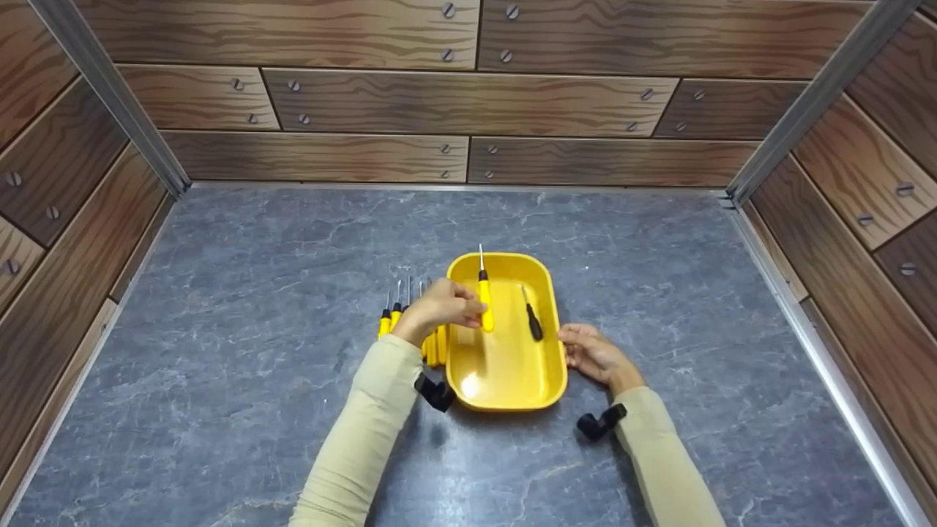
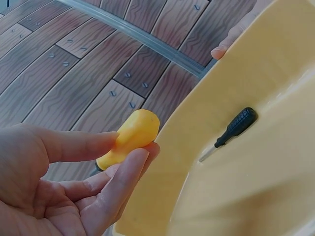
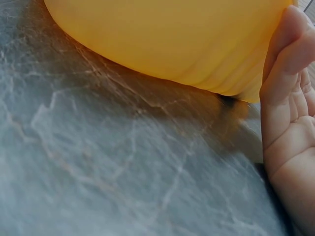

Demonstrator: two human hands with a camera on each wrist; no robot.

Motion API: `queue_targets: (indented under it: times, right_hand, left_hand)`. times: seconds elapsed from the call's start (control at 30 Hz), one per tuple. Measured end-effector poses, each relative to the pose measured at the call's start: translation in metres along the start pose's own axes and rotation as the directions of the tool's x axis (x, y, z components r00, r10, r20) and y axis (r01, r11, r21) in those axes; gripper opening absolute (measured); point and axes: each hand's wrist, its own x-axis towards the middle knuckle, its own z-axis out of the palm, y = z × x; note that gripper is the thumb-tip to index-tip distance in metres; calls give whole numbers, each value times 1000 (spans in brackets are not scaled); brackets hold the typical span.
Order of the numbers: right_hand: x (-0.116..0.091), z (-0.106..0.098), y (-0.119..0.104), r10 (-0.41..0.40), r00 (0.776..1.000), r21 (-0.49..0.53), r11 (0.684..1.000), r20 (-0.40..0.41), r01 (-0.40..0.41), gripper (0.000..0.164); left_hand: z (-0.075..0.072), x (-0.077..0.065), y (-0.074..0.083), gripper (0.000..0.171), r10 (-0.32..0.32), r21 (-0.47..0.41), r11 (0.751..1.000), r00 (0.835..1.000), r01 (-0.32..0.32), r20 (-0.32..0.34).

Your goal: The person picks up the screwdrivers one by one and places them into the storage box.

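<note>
In the head view my left hand [image 1: 448, 303] holds a yellow-handled screwdriver [image 1: 486, 304] over the yellow tray [image 1: 506, 404], its metal tip pointing away from me. The left wrist view shows thumb and fingers pinching the yellow handle [image 2: 135, 132]; the shaft is mostly hidden there. A small black-handled screwdriver [image 1: 534, 322] lies inside the tray near the right wall. My right hand [image 1: 594, 354] touches the tray's right side from outside with its fingertips. Seen from the right wrist, the fingers [image 3: 278, 93] lie against the outer wall.
Several more yellow-handled screwdrivers [image 1: 385, 323] lie side by side left of the tray, partly hidden by my left hand and forearm. A grey marbled tabletop [image 1: 256, 329] lies beneath everything. Wood-patterned panels [image 1: 468, 102] enclose the back and both sides.
</note>
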Motion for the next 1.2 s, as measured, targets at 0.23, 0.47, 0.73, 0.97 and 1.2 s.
queue_targets:
  times: [0.23,0.47,0.73,0.97,1.2]
  right_hand:
    - [0,0,0,1,1000,0,1000,-1,-1,30]
    - [0,0,0,2,1000,-5,1000,-13,-2,30]
    - [-1,3,-2,10,1000,-18,1000,-30,-11,38]
    - [-1,0,-1,9,999,-26,1000,-40,-10,31]
    - [-1,0,-1,11,999,-18,1000,-37,-12,28]
  left_hand:
    - [4,3,3,15,5,19,1000,1000,-6,24]
    - [9,9,8,15,-33,40,999,998,31,56]
    - [14,14,8,11,-23,48,999,997,20,71]
    - [18,22,9,10,-67,77,995,995,61,77]
    - [24,29,9,17,-83,68,995,992,77,93]
